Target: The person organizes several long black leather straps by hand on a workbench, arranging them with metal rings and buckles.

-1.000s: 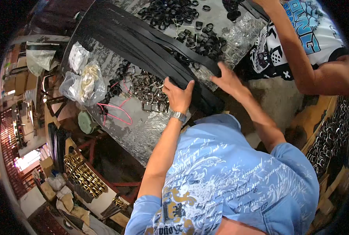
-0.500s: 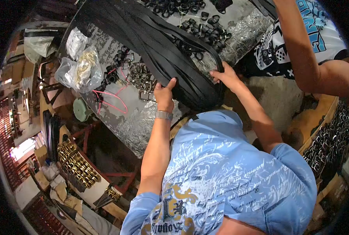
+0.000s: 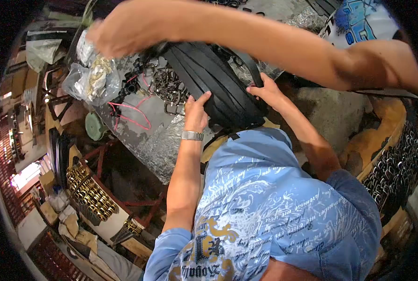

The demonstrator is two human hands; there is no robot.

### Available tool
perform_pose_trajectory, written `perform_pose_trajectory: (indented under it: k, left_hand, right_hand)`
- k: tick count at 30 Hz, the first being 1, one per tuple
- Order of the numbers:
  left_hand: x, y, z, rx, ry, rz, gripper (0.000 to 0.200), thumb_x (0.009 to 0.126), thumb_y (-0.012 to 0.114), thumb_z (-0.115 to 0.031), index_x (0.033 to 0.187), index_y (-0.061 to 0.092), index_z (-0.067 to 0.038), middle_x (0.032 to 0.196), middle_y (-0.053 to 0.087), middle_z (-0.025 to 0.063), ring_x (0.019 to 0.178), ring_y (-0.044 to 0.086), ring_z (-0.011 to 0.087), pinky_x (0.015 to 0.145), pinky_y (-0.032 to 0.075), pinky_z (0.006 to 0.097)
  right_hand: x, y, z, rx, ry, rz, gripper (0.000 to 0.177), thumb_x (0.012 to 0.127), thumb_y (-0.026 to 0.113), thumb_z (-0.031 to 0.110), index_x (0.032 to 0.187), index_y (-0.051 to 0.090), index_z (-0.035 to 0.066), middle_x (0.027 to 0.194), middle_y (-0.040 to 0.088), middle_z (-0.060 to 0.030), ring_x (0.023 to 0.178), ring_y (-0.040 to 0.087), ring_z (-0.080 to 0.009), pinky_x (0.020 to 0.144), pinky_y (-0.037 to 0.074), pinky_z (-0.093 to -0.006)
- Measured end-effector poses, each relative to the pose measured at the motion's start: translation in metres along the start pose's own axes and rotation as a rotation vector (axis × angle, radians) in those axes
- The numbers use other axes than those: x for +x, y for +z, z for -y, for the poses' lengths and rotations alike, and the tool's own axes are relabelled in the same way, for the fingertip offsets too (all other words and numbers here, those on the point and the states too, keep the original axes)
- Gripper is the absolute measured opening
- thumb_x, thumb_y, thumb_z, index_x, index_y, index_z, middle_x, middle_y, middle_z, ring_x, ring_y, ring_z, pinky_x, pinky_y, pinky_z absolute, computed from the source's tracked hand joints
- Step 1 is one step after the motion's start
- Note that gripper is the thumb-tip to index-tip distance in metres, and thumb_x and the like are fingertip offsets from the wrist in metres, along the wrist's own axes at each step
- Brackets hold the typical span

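A thick bundle of long black belt straps (image 3: 218, 89) lies on the table, its near end close to my body. My left hand (image 3: 197, 114), with a watch on the wrist, grips the bundle's left edge, thumb on top and most fingers hidden. At the right side, my right hand (image 3: 269, 92) is closed on one black strap that stands apart from the others. Several metal buckles (image 3: 171, 89) lie in a heap just left of the straps. A co-worker's arm (image 3: 246, 33) reaches across above the table and hides the bundle's far part.
The co-worker's blurred hand (image 3: 108, 40) is over the far left, near a plastic bag (image 3: 94, 79). Pink string (image 3: 134, 114) and crumpled plastic wrap (image 3: 157, 150) lie on the grey table. Belts with gold buckles (image 3: 89, 192) hang at lower left; silver-buckled belts (image 3: 391, 168) are at right.
The co-worker's arm has swung leftward across the table, now covering the far straps and small black loops. My hands have hardly moved and keep their hold.
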State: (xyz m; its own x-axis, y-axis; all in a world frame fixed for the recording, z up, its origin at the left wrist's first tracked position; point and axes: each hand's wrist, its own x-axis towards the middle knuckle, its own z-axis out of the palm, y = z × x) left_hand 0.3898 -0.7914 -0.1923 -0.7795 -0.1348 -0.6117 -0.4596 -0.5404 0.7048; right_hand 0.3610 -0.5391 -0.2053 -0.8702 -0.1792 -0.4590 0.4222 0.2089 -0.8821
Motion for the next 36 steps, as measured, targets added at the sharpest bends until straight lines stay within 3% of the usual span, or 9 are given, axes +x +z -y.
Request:
perform_pose_trajectory:
  k: [4, 10, 13, 17, 20, 23, 29, 31, 36]
  left_hand:
    - [-0.007, 0.008, 0.026, 0.312, 0.193, -0.056, 0.063, 0.078, 0.078, -0.003, 0.128, 0.041, 0.006, 0.123, 0.059, 0.0188, 0.11, 0.061, 0.0285, 0.097, 0.049, 0.0391]
    - [-0.005, 0.007, 0.047, 0.886, 0.53, -0.149, 0.106, 0.074, 0.081, -0.017, 0.148, 0.009, 0.01, 0.145, 0.031, 0.0318, 0.134, 0.037, 0.039, 0.114, 0.027, 0.0461]
    - [-0.023, 0.025, 0.034, 1.255, 0.628, -0.413, 0.097, 0.074, 0.078, -0.014, 0.149, 0.02, 0.004, 0.145, 0.033, 0.0298, 0.131, 0.039, 0.0414, 0.11, 0.031, 0.0498]
    - [-0.027, 0.043, 0.011, 1.332, 1.076, -0.063, 0.062, 0.075, 0.074, -0.014, 0.134, 0.054, -0.009, 0.137, 0.045, 0.0243, 0.116, 0.051, 0.0395, 0.096, 0.043, 0.0504]
    - [-0.011, 0.05, 0.027, 1.625, 1.0, 0.139, 0.046, 0.083, 0.067, -0.024, 0.126, 0.058, -0.012, 0.131, 0.054, 0.0101, 0.11, 0.055, 0.0332, 0.088, 0.045, 0.0484]
    - [0.002, 0.047, 0.028, 1.681, 0.992, 0.12, 0.035, 0.082, 0.068, -0.025, 0.114, 0.062, -0.012, 0.126, 0.057, 0.0076, 0.104, 0.056, 0.0293, 0.083, 0.045, 0.0455]
    - [-0.004, 0.034, 0.018, 1.726, 1.03, 0.063, 0.022, 0.081, 0.069, -0.026, 0.098, 0.064, -0.012, 0.113, 0.059, 0.0037, 0.098, 0.056, 0.0264, 0.077, 0.044, 0.043]
    - [-0.004, 0.031, 0.021, 1.676, 0.987, 0.048, 0.019, 0.08, 0.068, -0.021, 0.096, 0.064, -0.012, 0.11, 0.058, 0.0039, 0.097, 0.056, 0.027, 0.076, 0.044, 0.0436]
    - [-0.013, 0.032, 0.015, 1.683, 0.904, 0.044, 0.024, 0.077, 0.068, -0.016, 0.101, 0.066, -0.012, 0.113, 0.058, 0.0067, 0.1, 0.055, 0.0286, 0.08, 0.043, 0.0444]
  right_hand:
    - [0.006, 0.001, -0.013, -0.031, 0.003, -0.02, 0.06, 0.078, 0.076, 0.021, 0.126, 0.052, -0.004, 0.105, 0.066, -0.016, 0.076, 0.063, -0.0218, 0.068, 0.052, -0.0358]
    - [0.025, 0.001, -0.032, -0.166, -0.069, -0.054, 0.066, 0.075, 0.077, 0.023, 0.129, 0.051, -0.006, 0.116, 0.065, -0.0232, 0.104, 0.065, -0.0334, 0.092, 0.05, -0.0379]
    - [0.028, 0.005, -0.034, -0.299, -0.108, -0.135, 0.069, 0.075, 0.077, 0.024, 0.131, 0.049, -0.005, 0.12, 0.063, -0.0272, 0.113, 0.061, -0.0385, 0.099, 0.046, -0.0408]
    - [0.029, 0.012, -0.023, -0.374, -0.152, -0.147, 0.066, 0.077, 0.075, 0.026, 0.13, 0.05, -0.004, 0.122, 0.06, -0.0306, 0.116, 0.058, -0.0433, 0.099, 0.046, -0.0445]
    - [0.049, 0.022, -0.026, -0.416, -0.113, -0.164, 0.055, 0.078, 0.074, 0.028, 0.123, 0.056, 0.001, 0.118, 0.063, -0.0274, 0.115, 0.058, -0.0445, 0.096, 0.047, -0.0462]
    - [0.052, 0.034, -0.012, -0.268, -0.373, -0.217, 0.024, 0.076, 0.075, 0.008, 0.094, 0.062, 0.001, 0.092, 0.066, -0.0083, 0.089, 0.061, -0.0217, 0.085, 0.048, -0.0361]
    - [0.07, 0.047, -0.017, -0.36, -0.254, -0.231, 0.038, 0.075, 0.079, 0.014, 0.107, 0.062, 0.002, 0.096, 0.067, -0.0095, 0.092, 0.063, -0.025, 0.086, 0.048, -0.0374]
    - [0.06, 0.054, 0.008, -0.412, -0.145, -0.222, 0.069, 0.074, 0.081, 0.029, 0.131, 0.052, 0.003, 0.118, 0.064, -0.0233, 0.113, 0.06, -0.0389, 0.096, 0.046, -0.0453]
    - [0.06, 0.066, 0.027, -0.605, -0.152, -0.247, 0.074, 0.076, 0.079, 0.025, 0.135, 0.047, -0.006, 0.127, 0.06, -0.0263, 0.117, 0.058, -0.0397, 0.097, 0.046, -0.0436]
